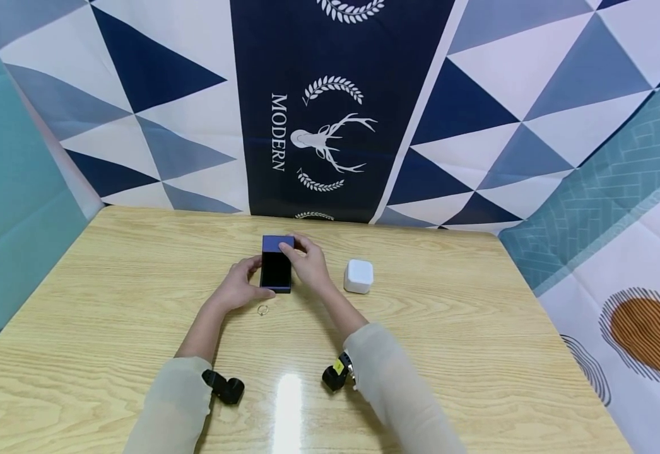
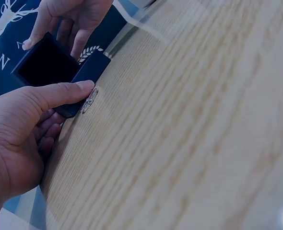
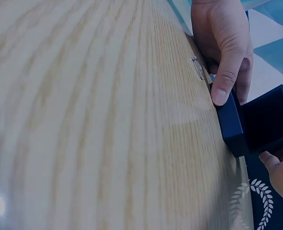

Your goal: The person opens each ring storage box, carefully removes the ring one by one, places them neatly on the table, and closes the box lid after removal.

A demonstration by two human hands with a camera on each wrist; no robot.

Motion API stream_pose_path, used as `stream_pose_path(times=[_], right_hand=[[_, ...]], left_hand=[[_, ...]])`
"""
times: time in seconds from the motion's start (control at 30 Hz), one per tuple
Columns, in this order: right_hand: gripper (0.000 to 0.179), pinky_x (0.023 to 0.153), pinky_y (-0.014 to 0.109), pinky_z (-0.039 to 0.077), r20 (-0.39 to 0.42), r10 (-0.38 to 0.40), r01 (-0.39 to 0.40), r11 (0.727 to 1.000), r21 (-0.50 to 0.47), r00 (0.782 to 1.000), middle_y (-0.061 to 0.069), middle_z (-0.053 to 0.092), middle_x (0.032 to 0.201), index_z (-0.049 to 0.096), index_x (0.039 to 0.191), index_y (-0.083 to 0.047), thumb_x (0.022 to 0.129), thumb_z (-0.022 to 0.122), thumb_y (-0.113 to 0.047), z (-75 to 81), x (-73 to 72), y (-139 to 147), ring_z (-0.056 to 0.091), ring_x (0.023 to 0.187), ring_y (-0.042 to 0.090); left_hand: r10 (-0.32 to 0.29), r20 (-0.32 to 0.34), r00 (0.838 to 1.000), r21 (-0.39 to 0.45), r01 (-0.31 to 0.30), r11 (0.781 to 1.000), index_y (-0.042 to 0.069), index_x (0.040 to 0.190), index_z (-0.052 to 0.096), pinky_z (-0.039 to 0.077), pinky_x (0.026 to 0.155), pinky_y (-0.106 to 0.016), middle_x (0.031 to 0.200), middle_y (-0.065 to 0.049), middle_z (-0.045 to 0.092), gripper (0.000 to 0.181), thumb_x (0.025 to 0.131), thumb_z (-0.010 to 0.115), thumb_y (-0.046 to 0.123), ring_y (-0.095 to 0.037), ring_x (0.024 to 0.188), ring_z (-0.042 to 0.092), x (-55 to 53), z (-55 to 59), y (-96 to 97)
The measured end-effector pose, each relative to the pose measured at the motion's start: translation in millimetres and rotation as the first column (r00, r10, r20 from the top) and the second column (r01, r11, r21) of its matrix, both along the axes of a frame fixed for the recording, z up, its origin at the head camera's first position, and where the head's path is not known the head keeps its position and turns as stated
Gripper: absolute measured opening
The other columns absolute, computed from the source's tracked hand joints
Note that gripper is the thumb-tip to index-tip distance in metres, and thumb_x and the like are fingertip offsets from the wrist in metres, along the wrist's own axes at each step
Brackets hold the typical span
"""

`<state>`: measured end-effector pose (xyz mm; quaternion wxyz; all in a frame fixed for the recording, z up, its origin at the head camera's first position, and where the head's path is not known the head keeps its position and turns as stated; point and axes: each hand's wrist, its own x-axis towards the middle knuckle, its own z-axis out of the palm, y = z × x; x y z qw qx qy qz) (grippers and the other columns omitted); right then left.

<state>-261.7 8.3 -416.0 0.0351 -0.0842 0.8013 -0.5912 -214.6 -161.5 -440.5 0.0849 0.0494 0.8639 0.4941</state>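
Observation:
A dark blue ring box (image 1: pixel 276 271) stands on the table with its lid (image 1: pixel 271 243) raised; the inside looks black. My left hand (image 1: pixel 240 288) grips the box base from the left, its thumb along the front edge. From the right, my right hand (image 1: pixel 309 263) holds the raised lid, thumb at its front and fingers behind. In the left wrist view the left thumb presses the base (image 2: pixel 96 67) while the right fingers pinch the lid (image 2: pixel 21 67). A small ring (image 1: pixel 263 309) lies on the table just in front of the box, touched by neither hand.
A white rounded cube (image 1: pixel 358 276) sits to the right of the right hand. The wooden table (image 1: pixel 449 328) reaches back to a patterned cloth wall (image 1: pixel 194 113). A black wrist camera (image 1: pixel 224 386) is strapped on the left arm, another (image 1: pixel 335 375) on the right.

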Motion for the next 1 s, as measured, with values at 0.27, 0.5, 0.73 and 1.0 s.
stream_pose_path(times=[0.27, 0.5, 0.73, 1.0], right_hand=[[0.046, 0.107, 0.042, 0.039, -0.024, -0.012, 0.011, 1.0, -0.017, 1.0, 0.011, 0.059, 0.128, 0.056, 0.129, -0.007, 0.09, 0.063, -0.03, 0.1, 2.6, -1.3, 0.052, 0.121, 0.023], [0.047, 0.107, 0.044, 0.039, -0.025, -0.004, 0.003, 0.999, -0.037, 1.0, 0.012, 0.058, 0.128, 0.054, 0.13, -0.005, 0.091, 0.062, -0.028, 1.5, 5.4, -0.9, 0.051, 0.123, 0.024], [0.047, 0.107, 0.042, 0.039, -0.027, -0.025, 0.024, 0.999, -0.042, 0.999, 0.01, 0.058, 0.129, 0.055, 0.13, -0.008, 0.09, 0.062, -0.031, -5.8, 4.2, -2.5, 0.051, 0.123, 0.022], [0.044, 0.107, 0.043, 0.038, -0.041, -0.038, 0.034, 0.995, -0.094, 0.998, 0.01, 0.058, 0.129, 0.056, 0.128, -0.007, 0.09, 0.063, -0.028, -9.1, 5.8, -3.7, 0.049, 0.124, 0.023]], left_hand=[[0.0, -0.003, 1.0, 0.002, 0.0, 1.0, 0.0, 0.145, 0.028, 0.033, 0.111, -0.048, 0.141, -0.022, 0.039, 0.085, 0.077, 0.077, 0.018, -0.038, 0.133, 0.031, 0.4, 0.2, 0.3], [-0.001, 0.001, 1.0, 0.011, 0.001, 1.0, 0.0, 0.145, 0.028, 0.032, 0.111, -0.048, 0.142, -0.022, 0.038, 0.086, 0.077, 0.077, 0.018, -0.038, 0.134, 0.03, 0.2, -0.6, 0.2], [-0.003, 0.011, 1.0, 0.023, 0.002, 1.0, 0.0, 0.145, 0.027, 0.031, 0.112, -0.047, 0.142, -0.022, 0.036, 0.086, 0.077, 0.077, 0.016, -0.038, 0.135, 0.03, -0.3, -1.5, -0.5], [-0.002, 0.016, 1.0, 0.026, 0.001, 1.0, -0.001, 0.145, 0.027, 0.031, 0.112, -0.048, 0.142, -0.021, 0.036, 0.086, 0.077, 0.077, 0.017, -0.038, 0.135, 0.029, 0.1, -1.2, -0.1]])
